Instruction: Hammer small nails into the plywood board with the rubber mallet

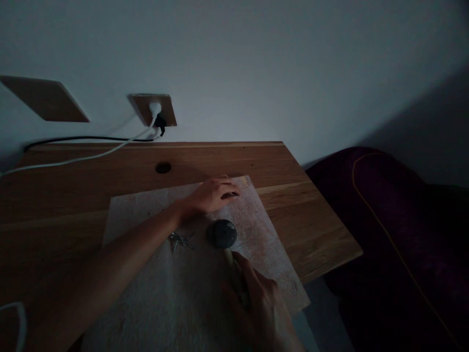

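Observation:
In my right hand (266, 303) is a mallet (224, 233) with a dark, round-faced head and a pale handle, my fingers wrapped round the handle. The head is over the middle of a pale, rough-faced wooden board (146, 303). Farther up, close to the board's back edge, my left hand (216, 193) rests with its fingers bent and drawn together. Whatever those fingertips pinch, if anything, is too dark and small to make out. Several loose metal nails (180, 239) lie in a small pile on the board, beside my left forearm.
The board lies on a wooden tabletop (308, 220) with a round cable hole (163, 167). Behind it, a wall socket (170, 110) holds plugs with a white cable (91, 157) and a black cable (73, 139). Dark purple fabric (366, 205) bulges beyond the table's right edge.

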Tool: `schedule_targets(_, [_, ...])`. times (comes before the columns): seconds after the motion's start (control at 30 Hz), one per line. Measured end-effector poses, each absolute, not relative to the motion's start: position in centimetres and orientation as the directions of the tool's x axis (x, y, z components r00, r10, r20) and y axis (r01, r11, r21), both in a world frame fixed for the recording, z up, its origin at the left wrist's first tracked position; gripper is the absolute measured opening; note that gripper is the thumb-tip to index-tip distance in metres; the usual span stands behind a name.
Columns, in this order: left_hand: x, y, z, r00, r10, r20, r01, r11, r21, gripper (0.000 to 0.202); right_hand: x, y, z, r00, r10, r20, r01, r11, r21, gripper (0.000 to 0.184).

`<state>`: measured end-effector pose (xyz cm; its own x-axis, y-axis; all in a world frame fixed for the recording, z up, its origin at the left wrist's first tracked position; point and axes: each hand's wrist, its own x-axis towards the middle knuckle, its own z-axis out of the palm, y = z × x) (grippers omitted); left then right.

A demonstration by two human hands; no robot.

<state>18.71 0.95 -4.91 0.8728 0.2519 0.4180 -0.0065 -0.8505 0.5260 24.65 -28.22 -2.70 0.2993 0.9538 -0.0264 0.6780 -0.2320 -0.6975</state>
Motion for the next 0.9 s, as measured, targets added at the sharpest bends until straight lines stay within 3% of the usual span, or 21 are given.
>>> schedule_targets(0.33, [18.8,0.6,-5.0,0.851,0.301,0.43,0.028,-0.844,0.536,0.021,24.6,-28.3,-2.9,0.309,0.95,-0.04,0.664,-0.246,-0.706,0.047])
schedule_targets(0.53, [18.7,0.8,-4.9,0.824,0.365,0.434,0.057,-0.815,0.577,0.014,24.7,-28.4,-3.8,0.286,0.958,0.016,0.707,-0.2,-0.679,0.049])
schedule_targets(0.73, [19.0,1.0,-4.8,0.836,0.32,0.445,0.019,-0.828,0.56,0.005,25.0,-28.4,-4.0,0.27,0.962,0.034,0.713,-0.176,-0.679,0.048])
schedule_targets(0.9, [19.0,1.0,-5.1,0.84,0.268,0.472,-0.034,-0.842,0.539,0.011,26.0,-27.9,-1.2,0.184,0.976,-0.116,0.655,-0.21,-0.726,0.043])
